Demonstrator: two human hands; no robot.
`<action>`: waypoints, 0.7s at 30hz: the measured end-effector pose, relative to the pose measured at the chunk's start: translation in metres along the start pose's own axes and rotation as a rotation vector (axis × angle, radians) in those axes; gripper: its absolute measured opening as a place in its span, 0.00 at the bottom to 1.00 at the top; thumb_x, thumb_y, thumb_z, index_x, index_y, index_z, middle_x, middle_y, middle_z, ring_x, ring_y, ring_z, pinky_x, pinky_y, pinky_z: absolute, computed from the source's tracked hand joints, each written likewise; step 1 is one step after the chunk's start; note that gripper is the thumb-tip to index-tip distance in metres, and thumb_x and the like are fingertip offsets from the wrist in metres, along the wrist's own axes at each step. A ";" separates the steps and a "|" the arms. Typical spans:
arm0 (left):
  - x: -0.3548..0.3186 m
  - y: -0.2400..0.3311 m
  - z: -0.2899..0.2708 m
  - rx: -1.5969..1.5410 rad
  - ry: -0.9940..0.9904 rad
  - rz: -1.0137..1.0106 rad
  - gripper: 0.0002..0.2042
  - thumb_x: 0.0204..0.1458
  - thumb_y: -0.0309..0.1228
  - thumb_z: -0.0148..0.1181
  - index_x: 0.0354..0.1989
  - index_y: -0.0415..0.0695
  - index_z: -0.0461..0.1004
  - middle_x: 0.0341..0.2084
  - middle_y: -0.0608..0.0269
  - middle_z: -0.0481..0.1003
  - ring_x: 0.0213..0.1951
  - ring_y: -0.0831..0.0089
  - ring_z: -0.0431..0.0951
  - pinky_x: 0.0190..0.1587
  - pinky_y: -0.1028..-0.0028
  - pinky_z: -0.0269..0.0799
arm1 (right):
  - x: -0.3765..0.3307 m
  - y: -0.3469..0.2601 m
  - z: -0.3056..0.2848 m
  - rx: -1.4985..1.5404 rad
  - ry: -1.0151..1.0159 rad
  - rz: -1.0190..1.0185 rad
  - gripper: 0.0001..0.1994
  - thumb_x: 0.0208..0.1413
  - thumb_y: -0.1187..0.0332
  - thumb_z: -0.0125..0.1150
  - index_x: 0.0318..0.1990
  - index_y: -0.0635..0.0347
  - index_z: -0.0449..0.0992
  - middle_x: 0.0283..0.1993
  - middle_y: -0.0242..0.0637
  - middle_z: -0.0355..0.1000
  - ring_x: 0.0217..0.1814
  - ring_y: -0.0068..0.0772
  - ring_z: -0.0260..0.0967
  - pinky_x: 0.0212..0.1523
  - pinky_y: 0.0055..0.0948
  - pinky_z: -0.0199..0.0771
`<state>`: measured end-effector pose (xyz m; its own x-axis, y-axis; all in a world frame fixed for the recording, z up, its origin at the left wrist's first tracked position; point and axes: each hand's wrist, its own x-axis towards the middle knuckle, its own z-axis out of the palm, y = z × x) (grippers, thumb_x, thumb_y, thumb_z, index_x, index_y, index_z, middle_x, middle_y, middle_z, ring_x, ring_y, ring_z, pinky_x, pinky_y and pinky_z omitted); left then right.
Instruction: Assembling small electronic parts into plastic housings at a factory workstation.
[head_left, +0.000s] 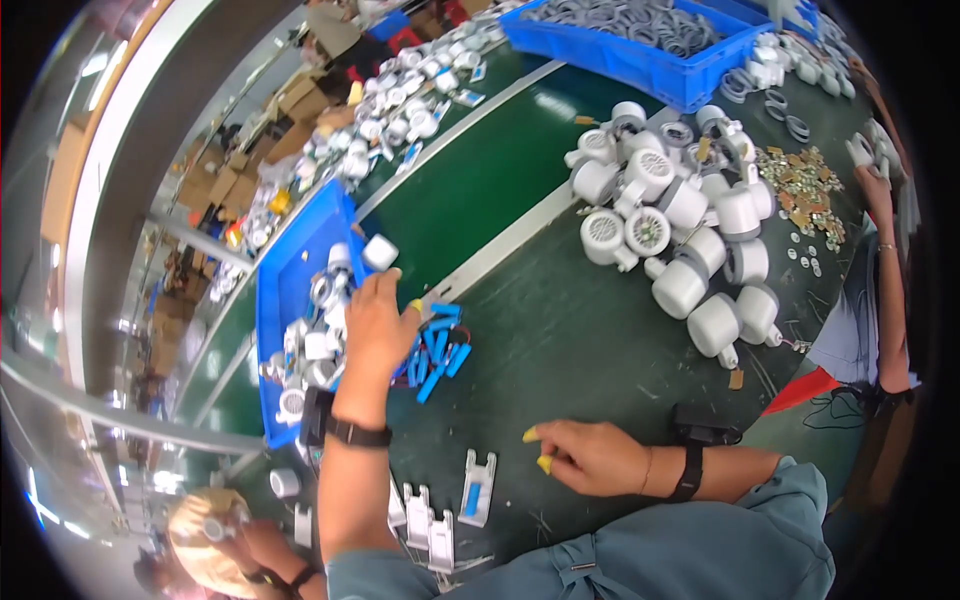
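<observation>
My left hand (376,325) reaches over the near side of a blue bin (268,330), fingers stretched out and thumb apart. Just beyond its fingertips is a white rounded housing (380,252), by the bin's right edge; whether they touch is hard to tell. White and grey parts (320,345) fill much of the bin. Beside my left thumb lies a pile of blue cylindrical batteries (435,350) with wires. My right hand (597,458) hovers over the dark green table (500,400), thumb and forefinger apart, nothing visible between them. Yellow covers sit on some fingertips.
White plastic holders (430,527) lie near me, and another holder (477,488) has a blue cell. To the right is a heap of white fan-like housings (690,215). Beyond stands a blue crate (640,70) of grey rings. A co-worker's hand (876,190) is at far right.
</observation>
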<state>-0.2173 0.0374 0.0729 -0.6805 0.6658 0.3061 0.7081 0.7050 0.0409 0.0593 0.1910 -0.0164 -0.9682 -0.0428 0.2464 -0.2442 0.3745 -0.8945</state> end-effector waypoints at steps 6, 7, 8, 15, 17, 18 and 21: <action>0.095 -0.071 0.071 0.478 -0.044 -0.185 0.39 0.39 0.35 0.71 0.63 0.46 0.63 0.56 0.48 0.68 0.58 0.50 0.70 0.58 0.52 0.65 | -0.006 0.000 0.001 0.017 -0.022 0.015 0.15 0.59 0.67 0.56 0.52 0.58 0.69 0.41 0.40 0.74 0.31 0.46 0.75 0.31 0.40 0.77; 0.104 -0.071 0.075 0.488 -0.126 -0.230 0.35 0.43 0.33 0.66 0.63 0.46 0.62 0.60 0.48 0.65 0.60 0.50 0.68 0.59 0.52 0.63 | -0.007 0.006 0.005 0.034 -0.003 -0.005 0.14 0.60 0.65 0.55 0.52 0.58 0.69 0.43 0.41 0.73 0.31 0.48 0.75 0.31 0.41 0.77; 0.111 -0.068 0.076 0.497 -0.210 -0.275 0.31 0.47 0.31 0.61 0.63 0.45 0.62 0.65 0.47 0.61 0.62 0.49 0.66 0.59 0.51 0.62 | -0.006 0.008 0.005 0.031 0.022 0.008 0.14 0.60 0.65 0.55 0.52 0.58 0.69 0.43 0.41 0.73 0.31 0.48 0.75 0.31 0.41 0.77; 0.128 -0.076 0.101 0.638 -0.228 -0.274 0.27 0.42 0.33 0.66 0.53 0.38 0.69 0.63 0.42 0.65 0.61 0.51 0.68 0.61 0.53 0.58 | -0.006 0.010 0.007 0.020 -0.029 -0.022 0.13 0.60 0.66 0.56 0.50 0.58 0.68 0.41 0.42 0.73 0.32 0.49 0.74 0.31 0.41 0.77; 0.130 -0.080 0.106 0.620 -0.254 -0.289 0.26 0.42 0.34 0.66 0.52 0.39 0.70 0.60 0.43 0.68 0.59 0.52 0.69 0.61 0.53 0.57 | -0.005 0.010 0.007 0.026 -0.032 -0.018 0.13 0.60 0.66 0.56 0.50 0.58 0.68 0.41 0.42 0.73 0.33 0.49 0.74 0.32 0.41 0.77; 0.129 -0.083 0.106 0.604 -0.278 -0.313 0.26 0.41 0.34 0.67 0.50 0.39 0.70 0.57 0.45 0.70 0.58 0.54 0.70 0.61 0.54 0.57 | -0.005 0.008 0.007 0.032 -0.042 -0.021 0.13 0.60 0.66 0.56 0.49 0.58 0.69 0.42 0.42 0.73 0.33 0.49 0.74 0.32 0.41 0.77; 0.124 -0.073 0.100 0.578 -0.264 -0.294 0.27 0.39 0.37 0.70 0.49 0.41 0.69 0.49 0.48 0.75 0.53 0.55 0.74 0.60 0.54 0.59 | -0.004 0.014 0.011 0.057 -0.018 -0.040 0.13 0.59 0.66 0.56 0.49 0.59 0.69 0.43 0.43 0.73 0.34 0.50 0.75 0.34 0.42 0.77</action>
<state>-0.3718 0.0929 0.0123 -0.9032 0.4132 0.1159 0.3237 0.8332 -0.4483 0.0593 0.1857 -0.0341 -0.9584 -0.0739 0.2758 -0.2847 0.3190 -0.9040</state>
